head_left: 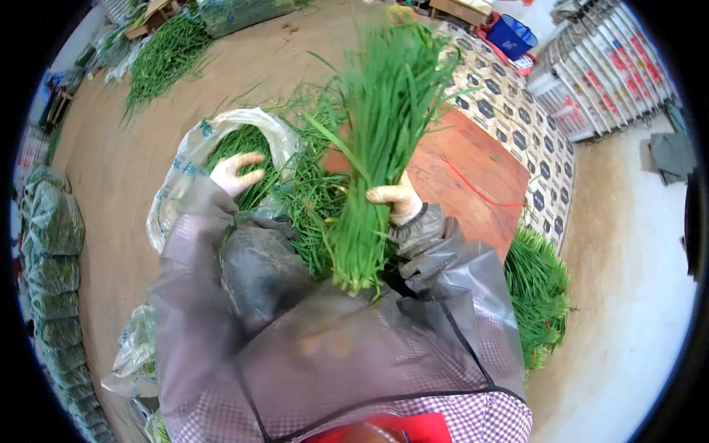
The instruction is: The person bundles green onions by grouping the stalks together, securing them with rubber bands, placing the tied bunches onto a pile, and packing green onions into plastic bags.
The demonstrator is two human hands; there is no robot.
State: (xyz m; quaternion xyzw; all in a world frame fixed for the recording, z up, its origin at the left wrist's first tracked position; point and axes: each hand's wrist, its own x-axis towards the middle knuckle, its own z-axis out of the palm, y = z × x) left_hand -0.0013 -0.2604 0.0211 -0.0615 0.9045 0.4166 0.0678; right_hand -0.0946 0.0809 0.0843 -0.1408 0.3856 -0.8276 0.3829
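A large upright bundle of long green stalks is held by my right hand, its thumb across the lower part and its pale cut ends hanging over my lap. My left hand, in a pale glove, is apart from the bundle with its fingers spread, over an open clear plastic bag. Loose green stalks lie inside the bag, and more tangled ones lie between the bag and the held bundle.
A reddish board with a red string lies at the right on a patterned mat. Stacked green bundles stand beside my right side. Packed bags line the left. A blue basket stands at the back right.
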